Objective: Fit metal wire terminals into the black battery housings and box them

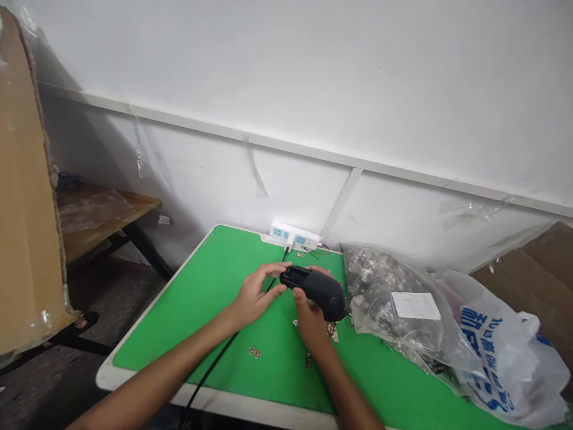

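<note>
A black, rounded handheld device (326, 292) with an open recess at its narrow end is held above the green table. My right hand (310, 313) grips it from below, its thumb along the near side and the fingers mostly hidden behind it. At the narrow end, the fingers and thumb of my left hand (259, 292) close around the tip from both sides. Small metal parts (255, 352) lie on the green surface below, and a few more sit near my right wrist. What is inside the recess is too dark to make out.
A white power strip (295, 235) stands at the table's back edge, with a black cable (215, 363) running forward. To the right lie a clear bag of small parts (376, 280) and a white printed plastic bag (514, 364). Cardboard (27, 197) rises at the left.
</note>
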Demonstrator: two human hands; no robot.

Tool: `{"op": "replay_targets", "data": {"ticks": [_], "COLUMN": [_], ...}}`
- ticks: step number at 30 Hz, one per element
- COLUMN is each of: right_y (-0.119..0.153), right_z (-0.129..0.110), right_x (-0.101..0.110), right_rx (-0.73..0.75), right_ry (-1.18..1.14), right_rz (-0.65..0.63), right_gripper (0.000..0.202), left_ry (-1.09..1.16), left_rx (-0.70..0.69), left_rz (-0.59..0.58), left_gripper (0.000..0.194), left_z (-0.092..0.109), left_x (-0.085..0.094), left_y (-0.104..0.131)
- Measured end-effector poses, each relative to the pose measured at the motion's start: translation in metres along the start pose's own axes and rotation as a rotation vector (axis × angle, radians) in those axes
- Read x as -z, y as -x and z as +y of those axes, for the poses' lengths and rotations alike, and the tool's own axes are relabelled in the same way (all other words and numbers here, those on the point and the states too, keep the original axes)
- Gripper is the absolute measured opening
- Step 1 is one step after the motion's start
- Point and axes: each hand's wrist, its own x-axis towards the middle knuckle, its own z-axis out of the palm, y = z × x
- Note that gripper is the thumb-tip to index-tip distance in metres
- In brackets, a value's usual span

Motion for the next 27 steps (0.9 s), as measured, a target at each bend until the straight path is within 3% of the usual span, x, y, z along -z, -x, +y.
{"op": "replay_targets", "data": {"ticks": [5, 9, 21, 27], "right_y": [-0.003, -0.004, -0.002, -0.003], "right_z": [-0.010, -0.007, -0.015, -0.016], "right_x": [-0.005, -0.007, -0.006, -0.005], "right_rx": [0.107, 0.140, 0.153, 0.132], "right_ry": [0.030, 0.059, 0.103, 0.122], "right_rz": [0.101, 0.147, 0.104, 0.074], "right_gripper": [0.056, 0.057, 0.053, 0.052], "left_ry": [-0.353, -0.534, -0.691, -0.643], "left_rx": [-0.298, -0.429, -0.534, -0.561], "left_rz": [0.006, 0.019, -0.011, -0.038], "left_gripper": [0.022, 0.019, 0.018, 0.018], "left_z": [0.005, 0.010, 0.009, 0.002], "left_x": [0.014, 0.016, 0.019, 0.020], "left_y": [-0.011, -0.015, -0.016, -0.016]}}
